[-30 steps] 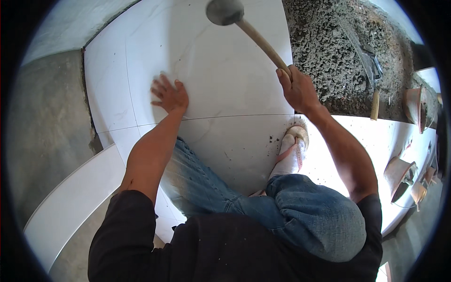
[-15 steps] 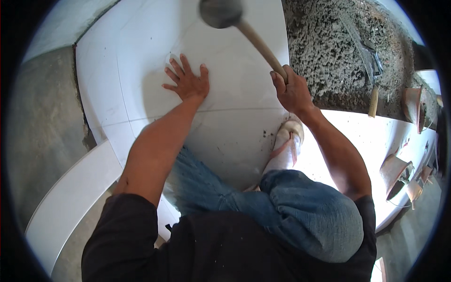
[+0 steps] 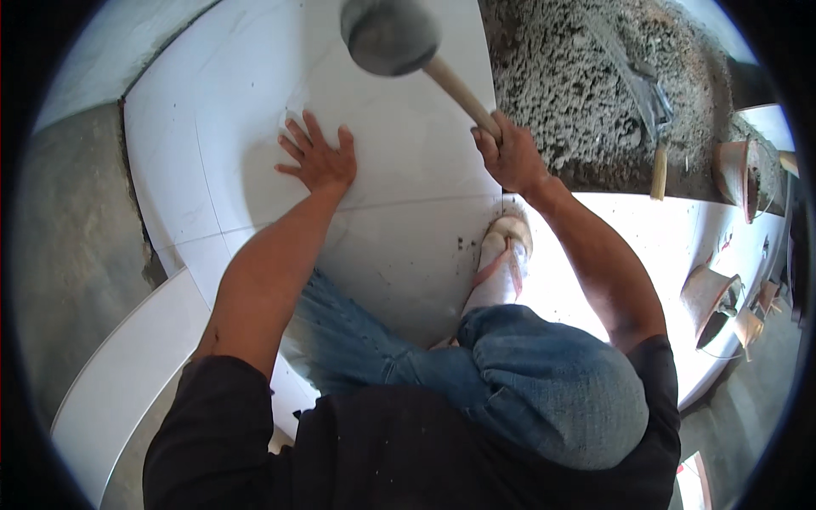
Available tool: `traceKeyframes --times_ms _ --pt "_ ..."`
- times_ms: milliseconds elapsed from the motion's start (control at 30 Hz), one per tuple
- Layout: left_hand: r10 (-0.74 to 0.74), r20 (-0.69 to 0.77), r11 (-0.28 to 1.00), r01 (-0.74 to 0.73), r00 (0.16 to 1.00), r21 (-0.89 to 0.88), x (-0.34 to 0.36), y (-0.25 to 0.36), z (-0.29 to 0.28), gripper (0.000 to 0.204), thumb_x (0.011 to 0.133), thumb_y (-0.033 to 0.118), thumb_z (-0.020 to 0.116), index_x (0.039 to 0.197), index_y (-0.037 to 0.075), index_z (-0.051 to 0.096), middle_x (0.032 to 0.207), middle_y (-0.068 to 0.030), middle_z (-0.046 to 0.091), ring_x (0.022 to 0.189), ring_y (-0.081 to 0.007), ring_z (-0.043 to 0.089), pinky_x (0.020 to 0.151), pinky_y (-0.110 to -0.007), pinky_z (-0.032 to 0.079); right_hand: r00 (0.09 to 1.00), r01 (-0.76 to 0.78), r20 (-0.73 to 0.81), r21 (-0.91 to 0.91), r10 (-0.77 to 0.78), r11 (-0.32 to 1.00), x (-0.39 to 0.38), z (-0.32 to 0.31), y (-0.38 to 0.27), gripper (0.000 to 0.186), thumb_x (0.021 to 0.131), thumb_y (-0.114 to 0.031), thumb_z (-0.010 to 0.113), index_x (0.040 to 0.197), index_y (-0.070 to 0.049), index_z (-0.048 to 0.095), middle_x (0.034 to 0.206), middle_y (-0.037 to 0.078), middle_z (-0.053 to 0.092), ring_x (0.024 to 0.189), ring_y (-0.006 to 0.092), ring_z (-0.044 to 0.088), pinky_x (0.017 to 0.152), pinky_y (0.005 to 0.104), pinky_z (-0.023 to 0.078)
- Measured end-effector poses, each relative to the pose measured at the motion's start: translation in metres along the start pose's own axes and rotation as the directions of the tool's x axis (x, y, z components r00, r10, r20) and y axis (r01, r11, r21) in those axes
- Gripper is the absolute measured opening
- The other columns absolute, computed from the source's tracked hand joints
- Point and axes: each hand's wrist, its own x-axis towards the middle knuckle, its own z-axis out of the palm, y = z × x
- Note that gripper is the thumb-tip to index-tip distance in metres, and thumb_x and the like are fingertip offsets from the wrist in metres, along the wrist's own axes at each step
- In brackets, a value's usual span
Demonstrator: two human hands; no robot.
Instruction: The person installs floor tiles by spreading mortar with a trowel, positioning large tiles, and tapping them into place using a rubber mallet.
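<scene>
My right hand (image 3: 515,155) is wrapped round the wooden handle of a mallet (image 3: 389,36) with a dark, rounded head. The mallet head hangs over a large white floor tile (image 3: 408,140), toward the far edge of the view; whether it touches the tile I cannot tell. My left hand (image 3: 323,159) lies on the same tile with its fingers spread, left of the mallet. A thin joint line runs across the white floor between my hands and my knees.
Right of the tile spreads a bed of wet grey mortar (image 3: 578,93), with a trowel (image 3: 660,161) lying on it. Buckets (image 3: 736,174) stand further right. My foot (image 3: 501,259) rests near the tile's corner. A loose white panel (image 3: 127,365) leans at the left, by a grey wall (image 3: 68,212).
The mallet head now shows larger and lower in the view, still in my right hand. The whole scene has shifted slightly left. My left hand stays spread on the tile.
</scene>
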Motion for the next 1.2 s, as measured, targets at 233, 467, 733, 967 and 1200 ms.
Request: traceKeyframes --times_ms 233,467,733,967,1200 --pt "-0.034 0.066 0.999 0.033 0.997 0.03 -0.013 -0.005 0.003 0.078 0.092 0.06 0.032 0.153 0.019 0.008 0.159 -0.0129 0.003 0.145 -0.0387 -0.001 0.107 -0.07 0.005 0.998 -0.039 -0.045 0.068 0.043 0.997 0.0 0.01 0.013 0.043 0.096 -0.042 0.051 0.088 0.0 0.052 0.067 0.022 0.061 0.064 0.0418 0.062 0.059 0.0476 0.049" --pt "-0.012 0.061 0.999 0.009 0.998 0.04 -0.002 0.003 0.0 0.079 0.091 0.061 0.032 0.153 0.019 0.008 0.159 -0.0125 0.001 0.145 -0.0387 -0.002 0.107 -0.07 0.005 0.999 -0.034 -0.039 -0.016 0.033 0.999 0.006 0.011 0.006 0.04 0.096 -0.041 0.05 0.086 -0.002 0.052 0.065 0.021 0.061 0.064 0.0422 0.062 0.061 0.0484 0.049" --pt "-0.012 0.03 0.999 0.011 0.999 0.031 -0.004 0.0 0.0 0.079 0.091 0.061 0.032 0.153 0.019 0.007 0.159 -0.0128 0.0 0.145 -0.0389 -0.002 0.107 -0.07 0.005 0.994 -0.05 0.089 -0.113 0.06 0.992 0.059 0.004 -0.008 0.049 0.098 -0.049 0.042 0.092 0.0 0.049 0.07 0.023 0.063 0.068 0.0418 0.063 0.064 0.0502 0.049" --pt "-0.009 0.012 1.0 0.009 1.0 0.018 -0.008 -0.004 0.008 0.077 0.092 0.06 0.034 0.153 0.019 0.01 0.158 -0.0146 0.003 0.144 -0.041 0.0 0.105 -0.072 0.004 0.992 -0.053 0.1 -0.183 0.072 0.982 0.065 0.014 -0.012 0.051 0.098 -0.05 0.04 0.098 -0.001 0.051 0.077 0.023 0.065 0.073 0.0403 0.065 0.068 0.0498 0.051" --pt "0.013 -0.011 1.0 -0.013 1.0 0.018 -0.004 -0.007 0.007 0.077 0.092 0.059 0.033 0.153 0.018 0.01 0.158 -0.0146 0.004 0.144 -0.0405 0.0 0.105 -0.072 0.005 0.998 -0.049 0.021 -0.086 0.051 0.995 0.069 0.014 -0.019 0.047 0.099 -0.048 0.04 0.095 -0.002 0.051 0.067 0.022 0.061 0.065 0.0408 0.062 0.06 0.0483 0.049"
